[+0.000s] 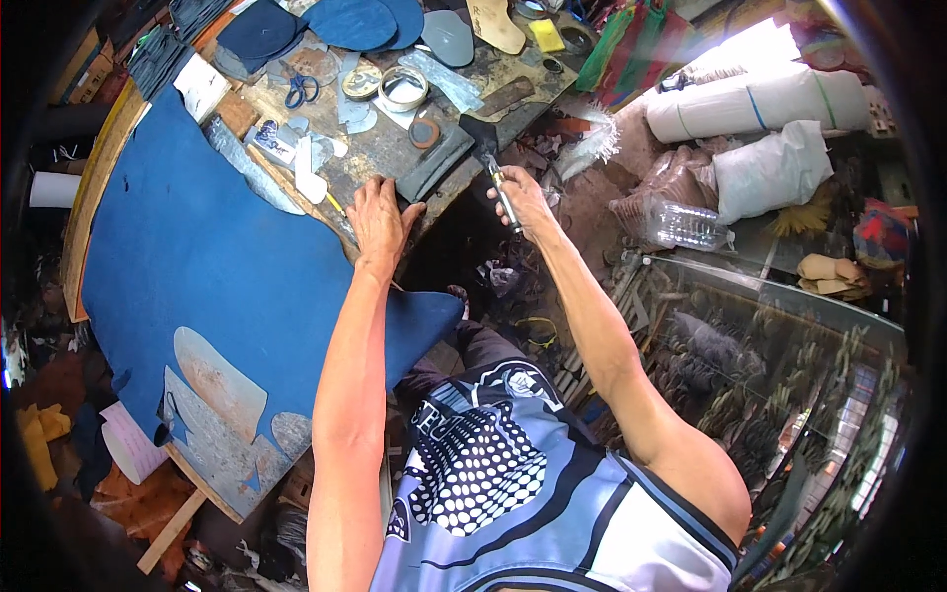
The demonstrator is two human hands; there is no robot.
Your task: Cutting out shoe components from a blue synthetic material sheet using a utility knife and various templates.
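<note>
My right hand (526, 205) is closed around a slim knife-like tool (504, 200) with a silver-and-dark handle. The tool's far end points up at the bench corner, beside a dark flat block (437, 166); its exact tip is hard to make out. My left hand (375, 219) lies on the bench edge with fingers apart, holding nothing. Its thumb reaches toward the near end of the dark block. A large blue leather sheet (227, 257) spreads to the left of my left forearm, with grey-brown pattern pieces (222, 380) at its lower end.
On the worn workbench (380, 143) lie blue scissors (301, 89), tape rolls (402, 89), a white angled piece (310, 173), a yellow block (546, 36) and blue cut pieces (350, 22). At right are a wrapped white roll (760, 102), a white sack (774, 170) and a plastic bottle (688, 225).
</note>
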